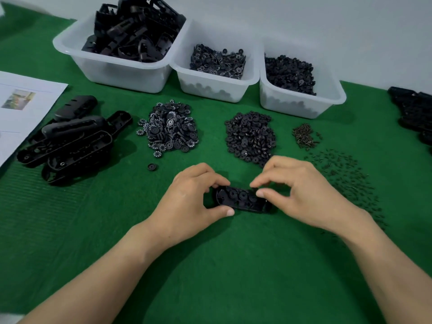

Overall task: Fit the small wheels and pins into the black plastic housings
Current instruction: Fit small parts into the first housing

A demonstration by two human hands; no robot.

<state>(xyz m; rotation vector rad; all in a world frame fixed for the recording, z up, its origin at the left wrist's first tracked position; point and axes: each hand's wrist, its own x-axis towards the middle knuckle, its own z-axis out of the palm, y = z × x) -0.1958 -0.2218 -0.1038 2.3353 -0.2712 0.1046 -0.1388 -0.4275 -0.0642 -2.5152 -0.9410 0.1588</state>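
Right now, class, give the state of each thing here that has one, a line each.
housing: open side up, wheels inside, held at both ends.
left hand: grips the housing's left end.
right hand: pinches at the housing's right end.
large tub: heaped above its rim.
middle tub: partly filled.
right tub: partly filled.
lone wheel: lying flat, by itself.

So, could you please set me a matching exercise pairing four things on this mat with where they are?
Things:
1. open housing
2. lone wheel
3. brownish pile
4. printed sheet

Places:
A. far left edge of the mat
B. between the left hand and right hand
C. alone, left of the left hand
D. in front of the right-hand tub

Pairs: 1-B, 2-C, 3-D, 4-A.
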